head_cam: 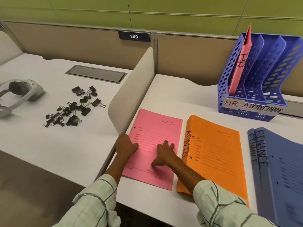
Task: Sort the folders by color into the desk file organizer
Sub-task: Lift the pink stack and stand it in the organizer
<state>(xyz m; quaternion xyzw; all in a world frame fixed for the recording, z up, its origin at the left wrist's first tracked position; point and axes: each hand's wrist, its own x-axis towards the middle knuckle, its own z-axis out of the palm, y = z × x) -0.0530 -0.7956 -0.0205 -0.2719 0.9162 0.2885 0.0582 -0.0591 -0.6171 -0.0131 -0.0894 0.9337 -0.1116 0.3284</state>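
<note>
A pink folder point(155, 133) lies flat on the white desk point(180, 94). My left hand point(125, 145) curls over its left edge. My right hand point(164, 152) rests flat on its cover with fingers spread. To the right lie an orange folder point(216, 153) marked ADMIN and two stacked blue folders point(278, 161) marked FINANCE. The blue file organizer point(262, 66) stands at the back right, labelled HR, ADMIN and FINANCE. Another pink folder point(240, 63) marked HR stands upright in its leftmost slot. The other slots look empty.
A low cream divider panel point(131, 95) separates this desk from the left one. There lie several black binder clips point(73, 107), a grey headset point(19, 92) and a grey cable hatch point(96, 73). A tan partition with sign 249 point(134, 36) backs both desks.
</note>
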